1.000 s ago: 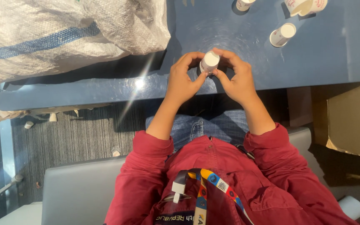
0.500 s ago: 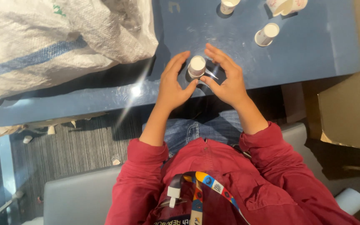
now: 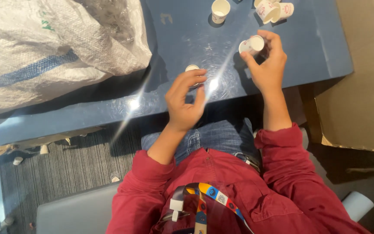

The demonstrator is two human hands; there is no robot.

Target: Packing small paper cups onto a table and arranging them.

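I sit at a blue table (image 3: 308, 56). My right hand (image 3: 268, 65) holds a small white paper cup (image 3: 252, 44) tilted on its side just above the tabletop. My left hand (image 3: 186, 97) is curled over the table's near edge. Its fingertips close on a small white round piece (image 3: 192, 68), which is mostly hidden by the fingers. The two hands are apart, about a hand's width from each other.
Another white cup (image 3: 220, 9) stands at the far middle of the table, and two printed cups (image 3: 274, 9) lie at the far right. A big white woven sack (image 3: 44, 47) covers the table's left. A cardboard box (image 3: 364, 86) stands right of the table.
Both hands were together around one small white cup. They have now parted: the right hand carried the cup to the right, and the left hand stayed with the small round piece.
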